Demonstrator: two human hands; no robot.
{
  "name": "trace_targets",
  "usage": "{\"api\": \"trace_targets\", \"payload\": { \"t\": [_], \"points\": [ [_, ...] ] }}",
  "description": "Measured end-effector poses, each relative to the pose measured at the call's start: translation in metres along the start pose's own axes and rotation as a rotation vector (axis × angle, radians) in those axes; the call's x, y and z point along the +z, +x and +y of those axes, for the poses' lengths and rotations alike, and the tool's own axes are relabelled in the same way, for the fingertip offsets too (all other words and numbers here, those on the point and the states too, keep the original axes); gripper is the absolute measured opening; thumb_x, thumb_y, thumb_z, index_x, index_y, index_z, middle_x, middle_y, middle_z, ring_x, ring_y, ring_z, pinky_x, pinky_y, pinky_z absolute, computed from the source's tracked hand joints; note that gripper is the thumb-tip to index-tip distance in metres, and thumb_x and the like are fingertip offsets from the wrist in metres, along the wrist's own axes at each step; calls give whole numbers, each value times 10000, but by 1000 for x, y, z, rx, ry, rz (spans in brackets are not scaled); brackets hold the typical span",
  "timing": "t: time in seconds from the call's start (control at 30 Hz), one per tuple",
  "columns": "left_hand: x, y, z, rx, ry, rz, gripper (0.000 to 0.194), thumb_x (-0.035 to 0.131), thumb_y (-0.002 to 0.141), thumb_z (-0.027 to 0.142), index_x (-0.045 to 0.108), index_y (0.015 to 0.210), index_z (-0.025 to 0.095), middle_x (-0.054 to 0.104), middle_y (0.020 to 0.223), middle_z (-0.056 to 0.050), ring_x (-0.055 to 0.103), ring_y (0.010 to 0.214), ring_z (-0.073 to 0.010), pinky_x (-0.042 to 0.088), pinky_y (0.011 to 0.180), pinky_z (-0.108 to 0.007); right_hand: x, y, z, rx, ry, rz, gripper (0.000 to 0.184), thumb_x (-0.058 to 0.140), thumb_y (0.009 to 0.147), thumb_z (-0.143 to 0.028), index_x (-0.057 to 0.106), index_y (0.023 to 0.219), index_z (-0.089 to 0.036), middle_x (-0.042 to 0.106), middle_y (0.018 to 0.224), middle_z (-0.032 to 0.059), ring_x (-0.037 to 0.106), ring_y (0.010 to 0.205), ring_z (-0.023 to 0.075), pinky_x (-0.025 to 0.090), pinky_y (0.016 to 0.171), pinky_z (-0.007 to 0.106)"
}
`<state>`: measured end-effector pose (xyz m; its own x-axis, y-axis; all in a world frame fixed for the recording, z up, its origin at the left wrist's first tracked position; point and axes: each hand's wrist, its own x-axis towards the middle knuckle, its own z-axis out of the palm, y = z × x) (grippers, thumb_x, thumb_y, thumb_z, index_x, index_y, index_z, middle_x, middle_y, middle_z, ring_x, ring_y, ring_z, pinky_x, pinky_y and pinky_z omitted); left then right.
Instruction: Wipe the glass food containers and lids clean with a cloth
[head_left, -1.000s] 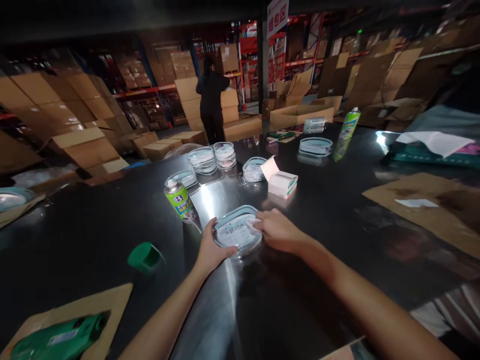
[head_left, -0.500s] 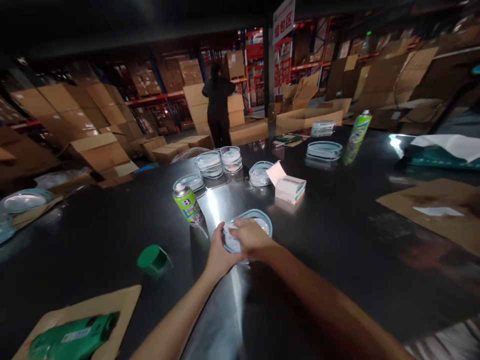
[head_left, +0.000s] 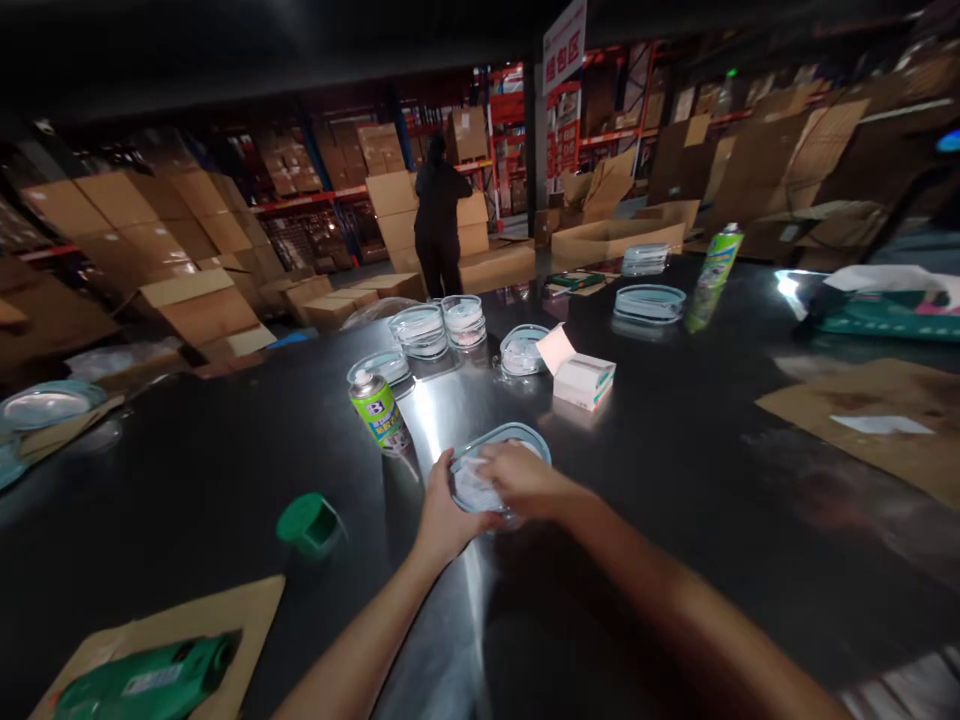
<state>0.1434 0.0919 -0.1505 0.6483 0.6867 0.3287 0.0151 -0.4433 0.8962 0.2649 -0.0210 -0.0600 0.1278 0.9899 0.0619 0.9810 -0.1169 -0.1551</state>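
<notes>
Both hands now meet on the clear blue-rimmed lid (head_left: 517,440) at the table's (head_left: 675,480) middle: left hand (head_left: 444,515) grips its near rim, while right hand (head_left: 521,482) has slid leftward, pressing a white wipe (head_left: 474,490) across it, so wiping seems underway.

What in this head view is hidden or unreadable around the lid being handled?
- Printed label on the clear oval blue-rimmed lid: head view, covered by the right hand and blurred.
- White scrap under that hand: mostly hidden by its fingers.
- Left hand grip: fingertips hidden behind the lid's rim.
- Text on the green spray can: too small.
</notes>
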Motion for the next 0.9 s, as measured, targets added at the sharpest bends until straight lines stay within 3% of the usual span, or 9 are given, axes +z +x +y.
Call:
{"api": "trace_targets", "payload": {
  "t": [0.1,0.2,0.37,0.43,0.53,0.6,0.63,0.73,0.9],
  "points": [
    [-1,1,1,-16,2,-25,1013,850,353,245,452,1281,176,545,1256,-143,513,1179,-333,377,1029,-491,-2,-4,12,164,1,110,326,448,803,-77,657,1048,-130,598,1010,137,542,953,233,351,828,352],
    [-2,2,2,-26,-11,-39,1006,848,370,296,441,1282,171,549,1242,-142,513,1172,-339,371,1022,-512,-1,-2,7,154,55,143,372,473,787,-111,643,1114,-163,593,1043,136,529,975,248,338,836,354],
    [-7,5,0,-29,-55,-48,1055,865,347,367,430,1282,140,556,1228,-162,529,1149,-341,380,1014,-495,-9,-31,5,66,282,98,123,554,711,-160,659,652,-185,619,761,30,552,703,148,385,677,247],
    [-11,7,0,-35,-80,-4,1067,871,332,398,435,1272,146,537,1248,-165,502,1180,-352,349,1040,-503,-13,-60,17,156,347,196,229,454,771,-183,644,643,-174,625,791,55,566,722,164,409,672,259],
    [-17,12,6,-22,-146,86,1089,859,361,475,398,1293,153,498,1287,-167,470,1218,-352,319,1067,-502,-6,-99,34,347,455,497,399,301,877,-294,674,839,-157,640,983,116,574,966,246,434,827,347],
    [-21,15,14,9,-198,146,1122,859,362,509,368,1310,167,468,1321,-163,453,1241,-348,299,1086,-498,6,-112,36,567,886,874,341,526,789,-455,685,879,-166,663,1024,99,589,992,273,455,825,350],
    [-23,15,19,30,-223,172,1142,865,349,516,360,1315,175,456,1336,-161,445,1251,-350,291,1093,-499,12,-115,33,658,1080,960,372,622,712,-491,686,883,-167,680,1006,97,606,972,279,468,811,348],
    [-26,14,37,104,-299,204,1192,881,312,531,361,1328,185,458,1343,-162,445,1258,-363,308,1091,-497,25,-111,12,817,1557,1002,552,788,537,-486,664,963,-158,717,910,95,653,866,247,503,775,315],
    [-33,10,68,203,-399,214,1207,888,321,532,354,1357,219,465,1367,-152,431,1281,-369,295,1108,-501,32,-94,-26,809,1811,1056,584,842,497,-435,643,986,-188,712,817,16,653,730,158,523,657,207]
  ]
}}
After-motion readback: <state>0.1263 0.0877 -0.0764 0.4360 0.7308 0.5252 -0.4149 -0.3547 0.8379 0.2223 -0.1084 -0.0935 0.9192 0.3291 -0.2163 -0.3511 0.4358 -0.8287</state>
